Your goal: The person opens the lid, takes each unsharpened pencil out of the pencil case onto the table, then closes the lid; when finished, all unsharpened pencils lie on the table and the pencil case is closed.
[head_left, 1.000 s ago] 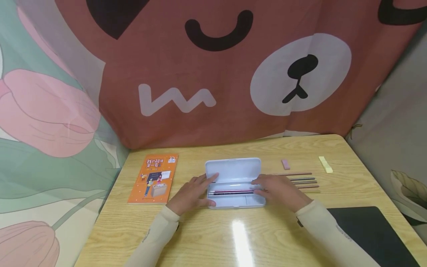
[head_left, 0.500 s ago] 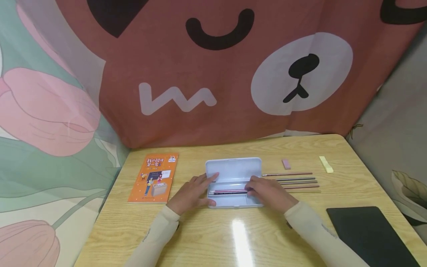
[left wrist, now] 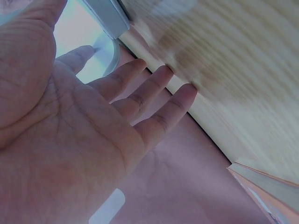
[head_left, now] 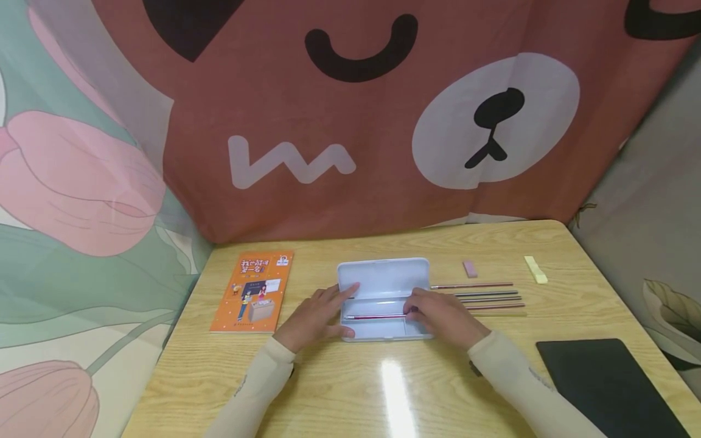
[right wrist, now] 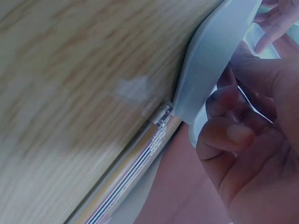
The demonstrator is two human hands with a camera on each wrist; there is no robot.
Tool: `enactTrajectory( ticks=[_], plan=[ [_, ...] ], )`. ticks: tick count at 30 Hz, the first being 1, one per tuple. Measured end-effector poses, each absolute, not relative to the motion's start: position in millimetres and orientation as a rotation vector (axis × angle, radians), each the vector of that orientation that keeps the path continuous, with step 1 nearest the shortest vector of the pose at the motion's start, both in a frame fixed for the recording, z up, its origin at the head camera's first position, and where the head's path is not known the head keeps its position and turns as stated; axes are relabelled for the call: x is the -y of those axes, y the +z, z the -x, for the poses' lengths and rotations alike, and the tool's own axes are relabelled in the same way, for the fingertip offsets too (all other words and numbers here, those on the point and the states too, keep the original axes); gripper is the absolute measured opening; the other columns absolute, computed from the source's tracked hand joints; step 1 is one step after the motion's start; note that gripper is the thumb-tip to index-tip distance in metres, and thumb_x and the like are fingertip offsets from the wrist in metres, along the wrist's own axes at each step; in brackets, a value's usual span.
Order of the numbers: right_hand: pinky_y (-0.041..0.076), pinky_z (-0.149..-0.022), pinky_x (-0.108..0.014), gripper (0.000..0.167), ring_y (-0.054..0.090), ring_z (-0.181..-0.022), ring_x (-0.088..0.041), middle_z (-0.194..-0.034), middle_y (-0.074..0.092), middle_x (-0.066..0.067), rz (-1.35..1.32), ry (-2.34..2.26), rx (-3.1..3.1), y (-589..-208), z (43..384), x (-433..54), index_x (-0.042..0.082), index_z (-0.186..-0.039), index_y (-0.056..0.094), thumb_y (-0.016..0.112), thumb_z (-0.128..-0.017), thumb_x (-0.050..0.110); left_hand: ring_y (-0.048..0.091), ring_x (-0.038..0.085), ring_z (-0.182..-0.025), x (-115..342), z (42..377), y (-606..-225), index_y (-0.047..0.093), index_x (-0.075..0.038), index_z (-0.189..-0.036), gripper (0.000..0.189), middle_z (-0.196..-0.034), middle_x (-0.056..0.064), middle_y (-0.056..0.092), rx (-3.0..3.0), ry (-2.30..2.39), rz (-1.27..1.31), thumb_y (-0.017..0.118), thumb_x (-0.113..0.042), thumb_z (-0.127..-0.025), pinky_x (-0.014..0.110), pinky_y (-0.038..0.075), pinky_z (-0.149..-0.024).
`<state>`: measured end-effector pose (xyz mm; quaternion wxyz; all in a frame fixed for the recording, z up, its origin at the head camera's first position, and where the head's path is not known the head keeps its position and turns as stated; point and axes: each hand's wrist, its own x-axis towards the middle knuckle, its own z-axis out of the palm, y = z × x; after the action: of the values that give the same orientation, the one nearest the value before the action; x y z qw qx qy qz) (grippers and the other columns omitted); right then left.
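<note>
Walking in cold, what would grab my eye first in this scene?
The huge reddish-brown bear-face cloth hanging behind the wooden table dominates. At the table's middle lies an open pale-blue pencil case, with the left hand resting at its left end and the right hand pinching a red pencil inside. An orange book lies to the left.

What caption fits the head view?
Two hands at an open pencil case, pencils lined up alongside.

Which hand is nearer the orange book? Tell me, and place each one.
Left. The left hand rests at the pencil case's left end, just right of the orange book; the right hand lies at the case's far end.
</note>
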<state>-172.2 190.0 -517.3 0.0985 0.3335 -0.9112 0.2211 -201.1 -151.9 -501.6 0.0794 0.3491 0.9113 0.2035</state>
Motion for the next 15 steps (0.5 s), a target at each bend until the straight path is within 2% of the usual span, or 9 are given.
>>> enactTrajectory(
  ticks=[7,15],
  plan=[
    [0.050,-0.069,-0.022,0.010,0.051,-0.080,-0.001,-0.095,0.064,0.012,-0.992,0.641,2.742,-515.2,170.3,-189.7,0.018,-0.107,0.077,0.083,-0.100,0.014,0.058,0.046,-0.140,152.1,200.8,-501.7,0.034,-0.014,-0.174,0.100,-0.168,0.023,0.048,-2.726,0.617,-1.056,0.087,-0.040,-0.094,0.065,0.050,-0.115],
    [0.053,-0.072,-0.024,0.010,0.053,-0.082,-0.001,-0.094,0.063,0.012,-0.978,0.700,2.743,-517.1,171.6,-189.5,0.019,-0.104,0.076,0.083,-0.099,0.015,0.055,0.046,-0.143,151.9,199.7,-499.9,0.034,-0.017,-0.175,0.100,-0.170,0.022,0.046,-2.718,0.639,-0.999,0.087,-0.041,-0.094,0.069,0.047,-0.116]
  ],
)
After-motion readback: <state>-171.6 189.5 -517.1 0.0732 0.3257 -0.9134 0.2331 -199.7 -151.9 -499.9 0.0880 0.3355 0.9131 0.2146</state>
